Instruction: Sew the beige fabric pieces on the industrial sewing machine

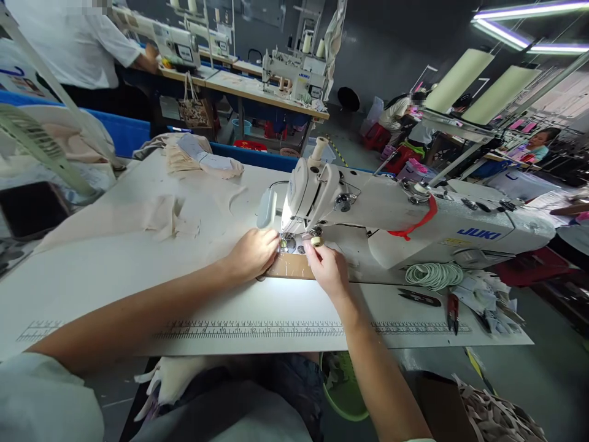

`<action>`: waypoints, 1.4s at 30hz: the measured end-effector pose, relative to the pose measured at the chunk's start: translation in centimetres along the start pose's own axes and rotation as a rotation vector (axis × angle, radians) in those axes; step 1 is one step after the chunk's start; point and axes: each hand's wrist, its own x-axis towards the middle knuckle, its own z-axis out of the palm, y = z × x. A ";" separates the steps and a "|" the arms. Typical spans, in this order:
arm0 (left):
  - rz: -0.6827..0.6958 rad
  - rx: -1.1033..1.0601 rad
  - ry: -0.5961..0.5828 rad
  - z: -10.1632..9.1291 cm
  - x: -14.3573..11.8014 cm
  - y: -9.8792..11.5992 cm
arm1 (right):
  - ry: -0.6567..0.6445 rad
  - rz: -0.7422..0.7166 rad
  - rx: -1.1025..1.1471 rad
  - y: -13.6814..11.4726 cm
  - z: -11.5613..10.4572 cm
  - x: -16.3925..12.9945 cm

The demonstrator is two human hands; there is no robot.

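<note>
A white JUKI sewing machine stands on the white table. My left hand rests with curled fingers just left of the needle area, lit by the machine's lamp. My right hand sits right of the needle, fingertips pinching a small pale round object, possibly a bobbin. Both hands lie over a brown taped patch on the machine bed. Whether the left hand holds anything is hidden.
Pale fabric pieces and a stack of cut parts lie at the far left. A white elastic coil, snips and red-handled scissors lie right. A ruler strip edges the table. Other people work at machines behind.
</note>
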 end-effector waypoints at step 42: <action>-0.549 -0.395 0.351 -10.3 -8.5 1.8 | -0.156 0.015 0.177 -12.6 3.1 -5.3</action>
